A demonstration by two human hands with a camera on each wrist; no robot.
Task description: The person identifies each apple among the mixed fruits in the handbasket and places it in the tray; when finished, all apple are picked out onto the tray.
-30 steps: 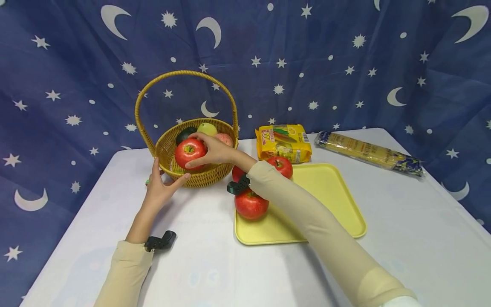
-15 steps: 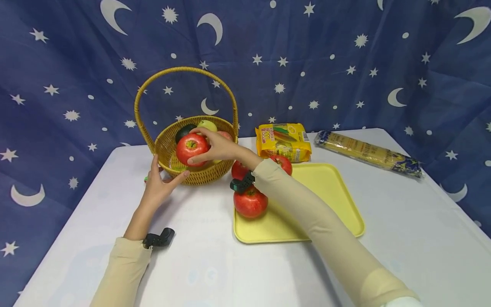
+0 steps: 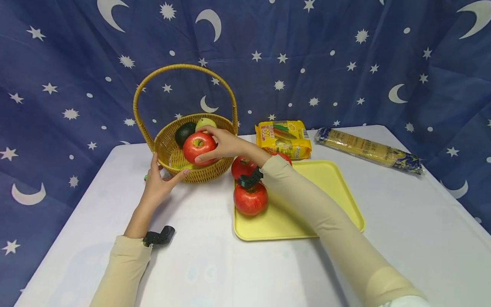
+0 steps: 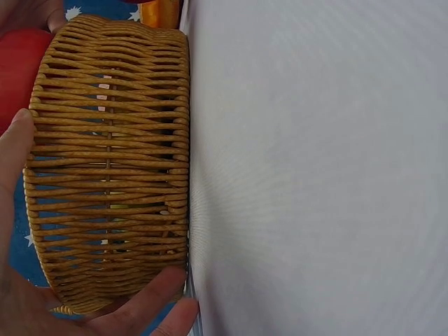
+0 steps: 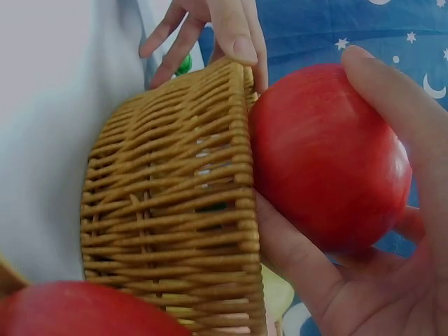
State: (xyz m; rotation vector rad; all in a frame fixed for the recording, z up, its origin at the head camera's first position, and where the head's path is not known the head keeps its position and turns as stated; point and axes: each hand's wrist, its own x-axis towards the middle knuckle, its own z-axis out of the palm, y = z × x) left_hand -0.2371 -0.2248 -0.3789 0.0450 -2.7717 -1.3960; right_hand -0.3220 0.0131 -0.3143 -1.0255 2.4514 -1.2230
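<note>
My right hand [image 3: 226,143] grips a red apple [image 3: 199,148] between thumb and fingers. In the head view the apple overlaps the front rim of a wicker basket [image 3: 199,174]; in the right wrist view it is right at the rim. My left hand [image 3: 155,185] is spread against the basket's front left side, its thumb at the rim and its fingers along the outer wall in the left wrist view. Inside the basket sit a dark green oval fruit [image 3: 185,134] and a pale green fruit [image 3: 205,123]. My right hand covers part of the basket's inside.
A yellow tray [image 3: 326,192] holds red apples [image 3: 250,199] at its left, partly covered by my right sleeve. Behind it lie a yellow food packet [image 3: 284,138] and a long clear-wrapped pack of noodles [image 3: 368,151]. The basket's tall handle [image 3: 186,66] arches above its bowl.
My right hand has moved slightly right with the apple, showing more of the dark green fruit. My left hand stays at the basket's side.
</note>
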